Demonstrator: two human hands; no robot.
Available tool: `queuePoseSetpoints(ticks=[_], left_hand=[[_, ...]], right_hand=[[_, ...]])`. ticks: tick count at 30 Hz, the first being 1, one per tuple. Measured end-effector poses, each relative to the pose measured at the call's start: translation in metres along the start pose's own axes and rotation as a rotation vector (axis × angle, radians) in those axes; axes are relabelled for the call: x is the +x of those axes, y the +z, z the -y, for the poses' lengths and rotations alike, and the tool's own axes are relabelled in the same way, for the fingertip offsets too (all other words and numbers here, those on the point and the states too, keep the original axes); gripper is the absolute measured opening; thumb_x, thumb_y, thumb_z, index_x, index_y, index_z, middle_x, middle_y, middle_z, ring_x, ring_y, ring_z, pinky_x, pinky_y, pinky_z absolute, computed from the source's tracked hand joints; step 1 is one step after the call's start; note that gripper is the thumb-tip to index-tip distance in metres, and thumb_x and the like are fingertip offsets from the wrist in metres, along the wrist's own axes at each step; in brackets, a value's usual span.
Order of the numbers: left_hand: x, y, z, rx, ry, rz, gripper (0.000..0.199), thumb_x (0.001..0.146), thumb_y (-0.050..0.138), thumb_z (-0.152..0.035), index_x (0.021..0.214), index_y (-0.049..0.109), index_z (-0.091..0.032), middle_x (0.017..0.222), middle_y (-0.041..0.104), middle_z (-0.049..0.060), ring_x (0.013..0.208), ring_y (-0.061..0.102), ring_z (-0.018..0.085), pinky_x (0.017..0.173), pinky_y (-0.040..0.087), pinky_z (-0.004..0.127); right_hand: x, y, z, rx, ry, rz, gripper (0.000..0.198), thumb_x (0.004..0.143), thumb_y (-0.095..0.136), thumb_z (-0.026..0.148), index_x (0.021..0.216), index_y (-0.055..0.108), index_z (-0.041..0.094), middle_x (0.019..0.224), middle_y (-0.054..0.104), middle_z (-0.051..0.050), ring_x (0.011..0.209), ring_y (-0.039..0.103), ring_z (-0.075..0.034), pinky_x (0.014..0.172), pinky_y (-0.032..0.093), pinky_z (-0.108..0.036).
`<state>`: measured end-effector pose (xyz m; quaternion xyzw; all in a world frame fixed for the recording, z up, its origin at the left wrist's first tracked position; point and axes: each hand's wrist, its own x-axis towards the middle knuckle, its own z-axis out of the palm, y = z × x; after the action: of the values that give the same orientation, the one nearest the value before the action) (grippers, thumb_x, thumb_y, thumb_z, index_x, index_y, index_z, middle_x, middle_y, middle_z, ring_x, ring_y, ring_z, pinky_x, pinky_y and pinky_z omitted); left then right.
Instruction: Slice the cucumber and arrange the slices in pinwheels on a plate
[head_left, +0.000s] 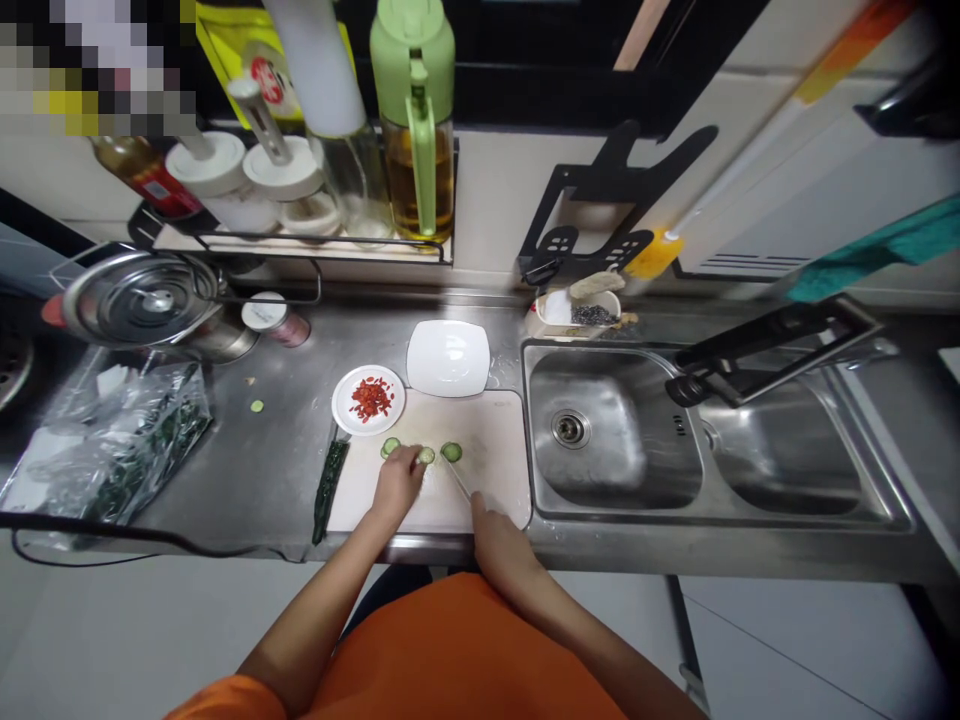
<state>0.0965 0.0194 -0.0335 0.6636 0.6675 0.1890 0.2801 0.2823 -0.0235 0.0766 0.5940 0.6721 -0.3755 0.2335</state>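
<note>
My right hand [501,538] is closed round the handle of a knife [460,482], whose blade points up and left over the white cutting board [504,430]. With closed fingers, my left hand [399,482] grips a short piece of cucumber [427,455], its pale cut face turned toward the blade. Cut cucumber slices [451,453] lie just right of the knife tip. More slices [390,447] rest partly behind my left fingers. A dark green whole cucumber [328,490] lies along the board's left edge.
Behind the board stand a plate [345,411] of red bits and a white square dish [448,358]. The sink [615,470] adjoins on the right. Bagged greens [150,450], a steel pot [150,300] and a lidded jar [276,318] are leftward. An oil bottle [416,140] stands on the rack.
</note>
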Motion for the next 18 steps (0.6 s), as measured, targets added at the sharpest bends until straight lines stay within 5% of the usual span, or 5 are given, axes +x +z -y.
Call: queuePoseSetpoints(ticks=[18], left_hand=[[-0.003, 0.003, 0.006, -0.001, -0.001, 0.021, 0.024, 0.082, 0.052, -0.021, 0.104, 0.063, -0.019, 0.096, 0.066, 0.008, 0.093, 0.059, 0.02, 0.088, 0.046, 0.032]], right_hand=[[0.007, 0.0, 0.023, -0.065, -0.04, -0.026, 0.048, 0.089, 0.029, 0.002, 0.136, 0.032, 0.01, 0.098, 0.066, -0.018, 0.096, 0.065, -0.025, 0.077, 0.049, -0.032]])
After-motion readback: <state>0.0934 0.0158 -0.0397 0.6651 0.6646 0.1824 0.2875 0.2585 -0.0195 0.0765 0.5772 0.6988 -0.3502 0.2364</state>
